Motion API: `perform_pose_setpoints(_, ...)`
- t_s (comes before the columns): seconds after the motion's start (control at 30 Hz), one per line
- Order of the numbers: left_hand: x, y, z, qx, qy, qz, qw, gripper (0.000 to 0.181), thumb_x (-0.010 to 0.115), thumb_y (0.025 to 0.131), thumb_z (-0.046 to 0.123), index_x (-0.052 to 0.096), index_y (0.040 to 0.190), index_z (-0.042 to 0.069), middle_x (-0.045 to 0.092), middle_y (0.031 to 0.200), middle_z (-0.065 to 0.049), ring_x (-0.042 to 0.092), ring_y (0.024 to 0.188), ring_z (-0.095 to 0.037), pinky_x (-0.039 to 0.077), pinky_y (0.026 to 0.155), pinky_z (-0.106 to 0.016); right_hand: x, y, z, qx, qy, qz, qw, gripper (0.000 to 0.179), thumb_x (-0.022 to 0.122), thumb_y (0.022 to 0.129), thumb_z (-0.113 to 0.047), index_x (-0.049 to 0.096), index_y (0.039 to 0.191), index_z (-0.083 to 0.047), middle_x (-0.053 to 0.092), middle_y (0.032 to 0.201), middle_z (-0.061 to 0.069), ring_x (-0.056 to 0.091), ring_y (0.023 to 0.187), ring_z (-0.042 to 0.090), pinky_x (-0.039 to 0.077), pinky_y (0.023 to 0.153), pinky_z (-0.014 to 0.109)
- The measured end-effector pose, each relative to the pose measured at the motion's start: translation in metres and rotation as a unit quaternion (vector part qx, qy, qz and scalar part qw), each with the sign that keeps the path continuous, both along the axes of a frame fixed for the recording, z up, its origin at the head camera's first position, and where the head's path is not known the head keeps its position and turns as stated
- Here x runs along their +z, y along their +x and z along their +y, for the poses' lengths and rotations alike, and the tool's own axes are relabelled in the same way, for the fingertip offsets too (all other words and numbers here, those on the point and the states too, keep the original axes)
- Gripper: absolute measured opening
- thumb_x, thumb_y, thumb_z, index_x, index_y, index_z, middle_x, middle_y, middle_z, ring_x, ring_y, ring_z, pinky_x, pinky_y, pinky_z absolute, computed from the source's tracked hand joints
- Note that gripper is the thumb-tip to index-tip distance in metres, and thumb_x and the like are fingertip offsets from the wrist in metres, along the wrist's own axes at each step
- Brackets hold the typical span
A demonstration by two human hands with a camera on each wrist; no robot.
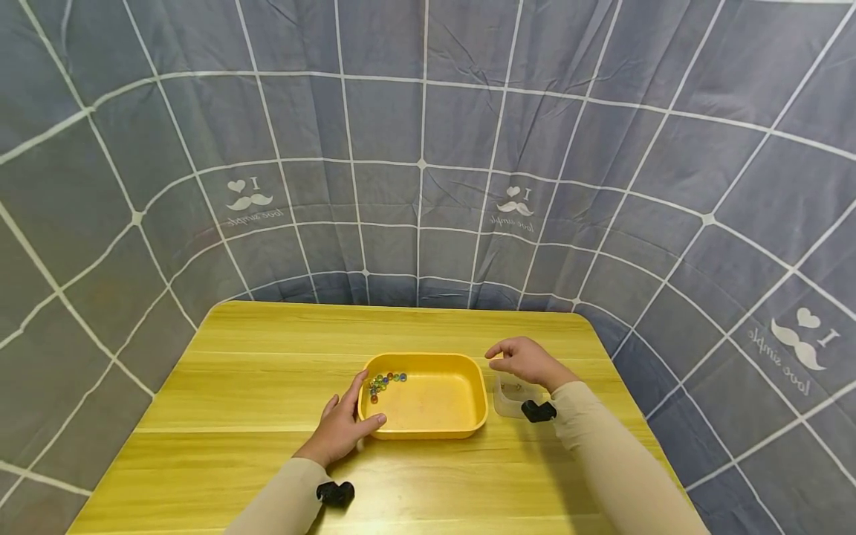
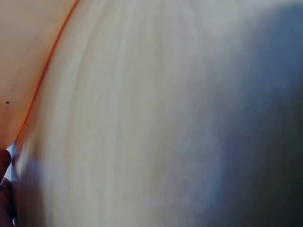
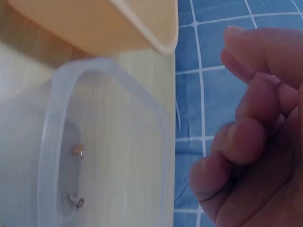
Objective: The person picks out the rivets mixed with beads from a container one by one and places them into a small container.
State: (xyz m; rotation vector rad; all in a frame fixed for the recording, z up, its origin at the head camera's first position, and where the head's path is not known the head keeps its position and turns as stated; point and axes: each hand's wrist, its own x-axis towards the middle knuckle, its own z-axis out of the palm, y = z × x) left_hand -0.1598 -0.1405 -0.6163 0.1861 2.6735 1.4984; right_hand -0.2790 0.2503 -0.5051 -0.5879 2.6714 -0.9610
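A yellow tray rests on the table, with several colourful glass marbles gathered at its left end. At its front left corner my left hand rests on the rim, index finger along the left side and thumb over the front edge. My right hand is raised above the far end of a clear plastic box, right of the tray. Its thumb and index finger point left with a gap between them; the other fingers curl loosely. Nothing shows in its grasp. Inside the box lie two small shiny metallic pieces.
The wooden table has rounded far corners. Behind it and at both sides hangs a grey-blue curtain with white grid lines. Each sleeve carries a black wrist camera. The left wrist view is mostly blurred tabletop.
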Motion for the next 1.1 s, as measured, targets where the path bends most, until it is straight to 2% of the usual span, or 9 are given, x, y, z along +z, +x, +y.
perform_pose_setpoints(0.2,0.000,-0.002,0.001,0.002,0.002,-0.001,1.0000,0.097,0.074,0.098,0.045,0.012,0.171,0.028,0.054,0.157,-0.020,0.048,0.147,-0.047,-0.005,0.130,-0.065,0.004,-0.001,-0.014,0.017,0.008,0.005,0.9998,0.026,0.071,0.101,-0.024,0.078,0.122,-0.011,0.041,0.063,-0.003,0.036,0.056,0.014,0.038,0.059,0.028)
perform_pose_setpoints(0.43,0.000,-0.004,0.004,0.007,0.003,0.000,1.0000,0.098,0.075,0.097,0.045,0.013,0.171,0.028,0.054,0.157,-0.020,0.049,0.147,-0.046,-0.004,0.129,-0.065,0.007,-0.006,-0.032,0.040,0.007,-0.006,0.9992,0.029,0.070,0.101,-0.020,0.077,0.127,-0.007,0.039,0.063,-0.002,0.034,0.059,0.014,0.035,0.058,0.027)
perform_pose_setpoints(0.5,0.000,-0.005,0.005,0.007,0.002,0.001,1.0000,0.098,0.075,0.097,0.045,0.013,0.171,0.027,0.056,0.156,-0.019,0.051,0.145,-0.044,-0.004,0.130,-0.064,0.008,-0.007,-0.038,0.050,0.012,-0.003,0.9987,0.029,0.070,0.101,-0.019,0.076,0.127,-0.007,0.052,0.067,0.001,0.049,0.068,0.012,0.045,0.064,0.029)
perform_pose_setpoints(0.6,-0.001,-0.007,0.006,0.008,0.002,0.005,1.0000,0.097,0.075,0.097,0.044,0.014,0.171,0.027,0.059,0.153,-0.018,0.054,0.143,-0.042,-0.003,0.131,-0.062,0.009,-0.008,-0.046,0.065,0.027,0.004,0.9975,0.029,0.070,0.102,-0.019,0.076,0.127,-0.007,0.074,0.090,0.004,0.068,0.099,0.018,0.057,0.084,0.038)
perform_pose_setpoints(0.67,-0.001,-0.008,0.005,0.008,0.003,0.007,0.9999,0.097,0.075,0.097,0.044,0.014,0.171,0.027,0.059,0.152,-0.018,0.055,0.143,-0.042,-0.003,0.131,-0.061,0.011,-0.008,-0.052,0.072,0.036,0.010,0.9967,0.029,0.070,0.102,-0.020,0.076,0.128,-0.008,0.079,0.107,0.005,0.069,0.117,0.024,0.058,0.096,0.045)
perform_pose_setpoints(0.73,-0.001,-0.009,0.005,0.007,0.005,0.008,0.9999,0.097,0.075,0.097,0.045,0.015,0.171,0.027,0.059,0.152,-0.018,0.055,0.143,-0.043,-0.003,0.131,-0.061,0.012,-0.008,-0.058,0.076,0.041,0.011,0.9962,0.029,0.070,0.102,-0.020,0.077,0.127,-0.009,0.079,0.114,0.003,0.068,0.120,0.027,0.058,0.099,0.047)
perform_pose_setpoints(0.83,-0.001,-0.009,0.005,0.007,0.006,0.009,0.9999,0.098,0.076,0.096,0.046,0.015,0.171,0.026,0.058,0.153,-0.019,0.051,0.145,-0.044,-0.003,0.131,-0.062,0.011,-0.009,-0.067,0.081,0.045,0.010,0.9956,0.029,0.070,0.101,-0.020,0.077,0.127,-0.009,0.080,0.108,0.005,0.069,0.111,0.021,0.057,0.093,0.041)
perform_pose_setpoints(0.97,-0.002,-0.009,0.005,0.008,0.003,0.007,0.9999,0.098,0.076,0.096,0.046,0.015,0.171,0.026,0.056,0.156,-0.019,0.047,0.148,-0.046,-0.003,0.130,-0.064,0.007,-0.010,-0.077,0.094,0.051,0.013,0.9942,0.029,0.071,0.100,-0.017,0.077,0.127,-0.006,0.076,0.089,0.016,0.059,0.078,0.012,0.050,0.074,0.029)
perform_pose_setpoints(1.1,-0.001,-0.009,0.005,0.008,0.007,0.005,0.9999,0.097,0.076,0.097,0.043,0.015,0.171,0.026,0.054,0.157,-0.020,0.046,0.149,-0.046,-0.004,0.130,-0.064,0.003,-0.010,-0.086,0.101,0.060,0.022,0.9928,0.029,0.072,0.099,-0.017,0.077,0.126,-0.006,0.079,0.107,0.013,0.055,0.073,0.010,0.048,0.070,0.027)
